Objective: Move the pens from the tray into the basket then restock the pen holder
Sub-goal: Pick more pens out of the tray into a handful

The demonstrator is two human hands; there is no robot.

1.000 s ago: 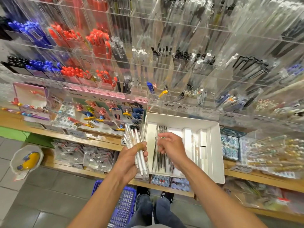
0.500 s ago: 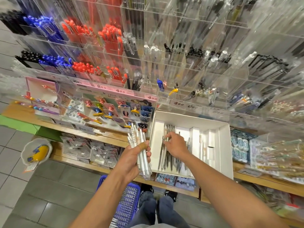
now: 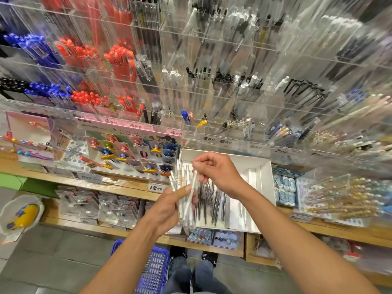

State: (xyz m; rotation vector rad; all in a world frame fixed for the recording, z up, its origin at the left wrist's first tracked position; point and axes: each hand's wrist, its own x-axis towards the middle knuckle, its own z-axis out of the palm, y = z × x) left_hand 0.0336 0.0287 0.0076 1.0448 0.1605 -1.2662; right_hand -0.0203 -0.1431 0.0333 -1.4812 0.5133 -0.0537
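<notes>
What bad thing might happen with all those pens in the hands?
The left hand grips a thick bundle of clear pens while the right hand pinches at its top, so one could slip out and fall. The blue basket sits low on the floor, left of the feet, so a dropped pen might miss it. The white tray seems to overhang the shelf edge; a bump might tip its dark pens.

A: Glossy clear acrylic pen holder [image 3: 233, 85] across the top, dark metallic pens [image 3: 214, 200] in a matt white card tray [image 3: 266, 177].

B: Bottom centre, blue perforated plastic basket [image 3: 154, 270]; matt wooden shelf [image 3: 118, 184] at left.
</notes>
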